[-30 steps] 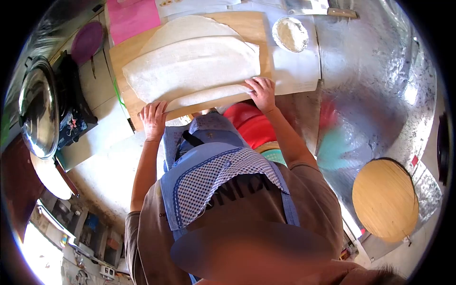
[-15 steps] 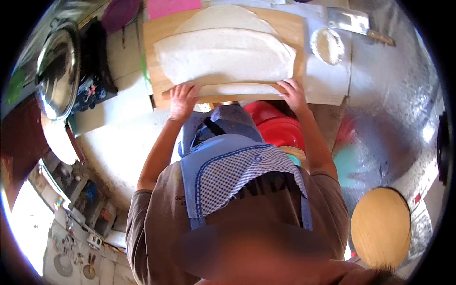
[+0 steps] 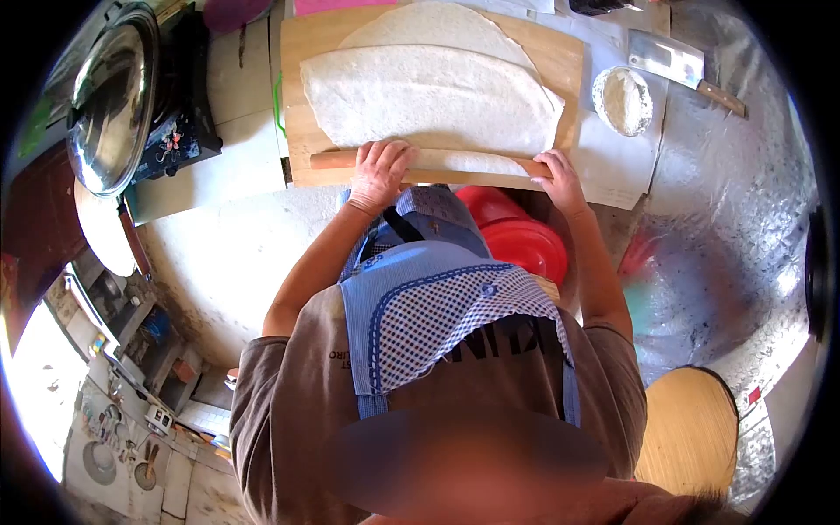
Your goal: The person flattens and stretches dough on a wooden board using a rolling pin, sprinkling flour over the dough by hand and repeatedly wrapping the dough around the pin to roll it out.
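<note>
Domed metal lid (image 3: pixel 114 101) far left; red plasticware (image 3: pixel 525 248) mid-view; round board (image 3: pixel 689 429) lower right.

We list matt dough (image 3: pixel 429 92), smooth wooden rolling pin (image 3: pixel 332 161) and board (image 3: pixel 315 35), glossy metal lid (image 3: pixel 109 101), metal-bladed cleaver (image 3: pixel 667 58) with wooden handle (image 3: pixel 723 98), and cloth apron (image 3: pixel 455 306).

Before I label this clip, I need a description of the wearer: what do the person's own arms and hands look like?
The left hand and right hand are bare, without gloves. The brown sleeves are plain, loose and short, ending near the elbows; the forearms are uncovered, and no cables show.
</note>
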`<move>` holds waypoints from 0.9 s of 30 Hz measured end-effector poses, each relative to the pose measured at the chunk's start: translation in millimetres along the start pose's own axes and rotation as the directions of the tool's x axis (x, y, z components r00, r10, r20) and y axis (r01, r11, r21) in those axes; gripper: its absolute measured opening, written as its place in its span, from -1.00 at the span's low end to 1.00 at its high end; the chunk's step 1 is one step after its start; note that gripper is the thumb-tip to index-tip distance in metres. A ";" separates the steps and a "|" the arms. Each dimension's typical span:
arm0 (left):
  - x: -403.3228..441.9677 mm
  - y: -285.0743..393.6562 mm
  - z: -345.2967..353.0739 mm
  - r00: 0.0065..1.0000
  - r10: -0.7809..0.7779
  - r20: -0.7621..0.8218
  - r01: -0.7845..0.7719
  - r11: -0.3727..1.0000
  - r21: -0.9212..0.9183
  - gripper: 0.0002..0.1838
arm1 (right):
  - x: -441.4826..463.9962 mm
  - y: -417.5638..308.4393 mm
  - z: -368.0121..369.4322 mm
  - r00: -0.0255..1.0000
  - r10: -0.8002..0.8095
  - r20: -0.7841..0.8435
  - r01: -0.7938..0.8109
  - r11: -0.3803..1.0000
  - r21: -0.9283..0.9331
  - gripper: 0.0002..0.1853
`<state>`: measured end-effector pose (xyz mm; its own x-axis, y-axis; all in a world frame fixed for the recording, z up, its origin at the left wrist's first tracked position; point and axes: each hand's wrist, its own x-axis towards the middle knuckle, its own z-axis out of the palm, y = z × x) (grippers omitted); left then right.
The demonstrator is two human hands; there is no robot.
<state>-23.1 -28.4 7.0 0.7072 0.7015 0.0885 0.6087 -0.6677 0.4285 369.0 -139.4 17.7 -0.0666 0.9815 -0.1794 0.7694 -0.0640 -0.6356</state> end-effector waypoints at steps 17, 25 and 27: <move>-0.8 0.5 2.4 0.999 -0.042 0.016 0.042 0.999 -0.015 -0.41 | -9.1 9.0 -11.6 1.000 -0.018 0.023 0.022 0.986 -0.164 -0.58; -15.3 7.8 8.9 0.996 -0.083 -0.021 0.083 0.996 -0.028 -0.60 | 46.7 25.9 -86.9 0.798 0.340 -0.498 -0.320 0.939 0.127 -0.84; -20.1 8.5 13.4 0.996 -0.081 -0.037 0.081 0.996 -0.022 -0.61 | 69.4 77.5 -102.8 0.770 0.224 -0.598 -0.357 0.927 -0.113 -0.78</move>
<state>-27.3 -51.5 -3.2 0.6414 0.7623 0.0866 0.6556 -0.6033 0.4541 489.4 -57.8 33.2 0.5008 0.8490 0.1684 0.8088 -0.3897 -0.4405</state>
